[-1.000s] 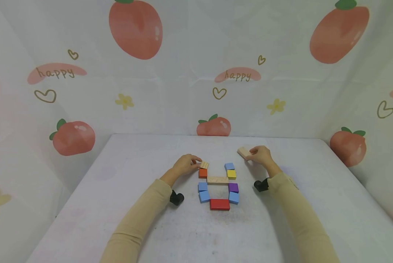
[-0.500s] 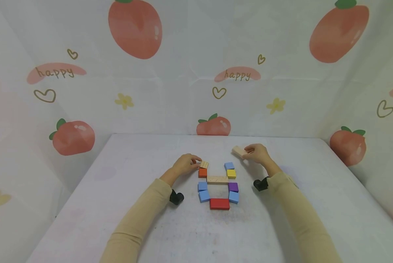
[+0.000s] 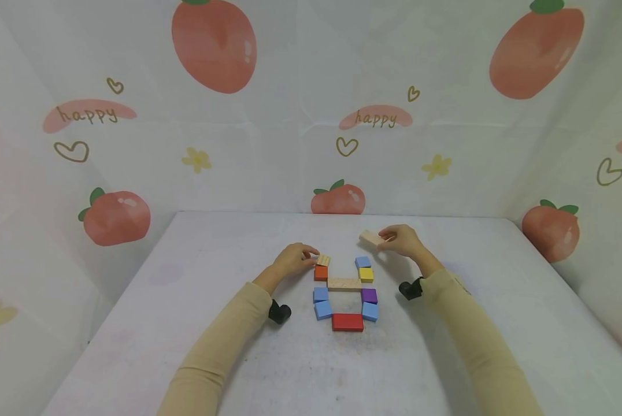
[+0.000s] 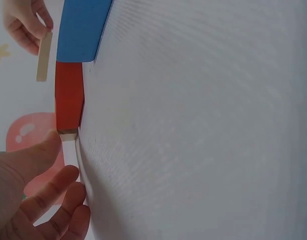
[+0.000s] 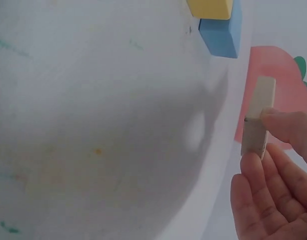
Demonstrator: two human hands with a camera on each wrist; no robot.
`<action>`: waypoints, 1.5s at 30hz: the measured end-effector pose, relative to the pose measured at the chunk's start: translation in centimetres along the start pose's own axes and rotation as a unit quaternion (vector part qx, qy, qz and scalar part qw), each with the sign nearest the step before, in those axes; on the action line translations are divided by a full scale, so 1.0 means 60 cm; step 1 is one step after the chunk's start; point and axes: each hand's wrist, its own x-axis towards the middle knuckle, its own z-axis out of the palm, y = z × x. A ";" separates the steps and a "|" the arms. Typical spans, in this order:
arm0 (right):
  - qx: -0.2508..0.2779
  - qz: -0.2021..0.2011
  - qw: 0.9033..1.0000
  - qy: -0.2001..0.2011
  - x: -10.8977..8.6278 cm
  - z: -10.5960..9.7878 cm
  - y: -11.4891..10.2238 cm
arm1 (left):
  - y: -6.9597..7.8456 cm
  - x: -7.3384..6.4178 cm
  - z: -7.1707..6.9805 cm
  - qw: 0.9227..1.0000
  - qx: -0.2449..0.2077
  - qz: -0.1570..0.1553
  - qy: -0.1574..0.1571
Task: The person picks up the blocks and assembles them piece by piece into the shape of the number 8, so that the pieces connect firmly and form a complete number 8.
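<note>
In the head view my right hand pinches a plain wooden block by one end, over the far part of the table. The right wrist view shows this block between thumb and fingertips. My left hand is beside a small wooden block at the far end of the left column. In the left wrist view its thumb is right at that block, with the other fingers loosely bent and apart from it. An orange-red block adjoins the small wooden one.
Blocks form a figure: a wooden bar across the middle, a red block at the near end, blue blocks on both sides. Yellow and purple blocks stand in the right column, with a blue block at its far end.
My right hand has moved left and slightly away, carrying the wooden block toward the far side of the figure. The left hand and the laid blocks have stayed put.
</note>
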 end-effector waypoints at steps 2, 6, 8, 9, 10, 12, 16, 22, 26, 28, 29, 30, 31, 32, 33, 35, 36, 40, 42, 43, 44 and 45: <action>-0.003 -0.009 1.000 -0.006 0.001 0.001 -0.005 | -0.001 0.000 0.001 1.000 0.001 0.002 0.001; -0.007 -0.032 0.999 -0.015 0.002 0.003 -0.015 | -0.004 0.002 0.003 1.000 -0.003 0.001 -0.001; -0.010 -0.036 0.999 -0.022 0.004 0.005 -0.020 | -0.006 0.003 0.005 1.000 -0.006 0.000 -0.002; -0.012 -0.038 0.999 -0.026 0.005 0.005 -0.023 | -0.007 0.003 0.005 1.000 -0.007 0.001 -0.002; -0.013 -0.039 0.999 -0.030 0.006 0.006 -0.025 | -0.007 0.004 0.006 1.000 -0.008 0.002 -0.002; -0.015 -0.035 0.999 -0.038 0.008 0.008 -0.029 | -0.008 0.004 0.006 1.000 -0.010 0.002 -0.002; -0.013 -0.046 0.998 -0.052 0.014 0.013 -0.034 | -0.008 0.005 0.006 1.000 -0.008 0.002 -0.002; -0.007 -0.061 0.995 -0.075 0.021 0.017 -0.041 | -0.007 0.005 0.005 1.000 -0.007 0.003 0.000; -0.012 -0.068 0.994 -0.085 0.024 0.019 -0.046 | -0.007 0.005 0.006 1.000 -0.008 0.004 0.001; -0.015 -0.074 0.993 -0.090 0.025 0.021 -0.048 | -0.007 0.005 0.005 1.000 -0.009 0.003 0.002; -0.015 -0.074 0.993 -0.092 0.027 0.022 -0.049 | -0.006 0.005 0.005 1.000 -0.010 0.002 0.002; -0.016 -0.076 0.992 -0.095 0.028 0.023 -0.049 | -0.005 0.005 0.004 1.000 -0.011 0.001 0.003; -0.019 -0.079 0.992 -0.097 0.029 0.025 -0.050 | -0.005 0.005 0.004 1.000 -0.012 0.000 0.003; -0.019 -0.080 0.992 -0.100 0.030 0.026 -0.050 | -0.004 0.004 0.003 1.000 -0.014 0.000 0.003; -0.020 -0.083 0.991 -0.102 0.031 0.027 -0.051 | -0.004 0.004 0.003 1.000 -0.013 -0.001 0.002; -0.023 -0.091 0.990 -0.105 0.032 0.030 -0.053 | -0.003 0.003 0.003 1.000 -0.012 -0.001 0.002; -0.025 -0.095 0.989 -0.107 0.033 0.031 -0.054 | -0.003 0.002 0.003 1.000 -0.011 0.000 0.002; -0.030 -0.098 0.988 -0.113 0.035 0.034 -0.058 | -0.003 0.002 0.002 1.000 -0.009 0.003 0.002; -0.029 -0.095 0.988 -0.116 0.037 0.036 -0.059 | -0.003 0.002 0.002 1.000 -0.008 0.005 0.002; -0.029 -0.096 0.988 -0.117 0.037 0.036 -0.059 | -0.003 0.002 0.002 1.000 -0.007 0.005 0.002; -0.029 -0.097 0.988 -0.119 0.037 0.037 -0.059 | -0.003 0.002 0.002 1.000 -0.006 0.006 0.002; -0.028 -0.097 0.988 -0.120 0.038 0.037 -0.060 | -0.003 0.002 0.002 1.000 -0.006 0.007 0.003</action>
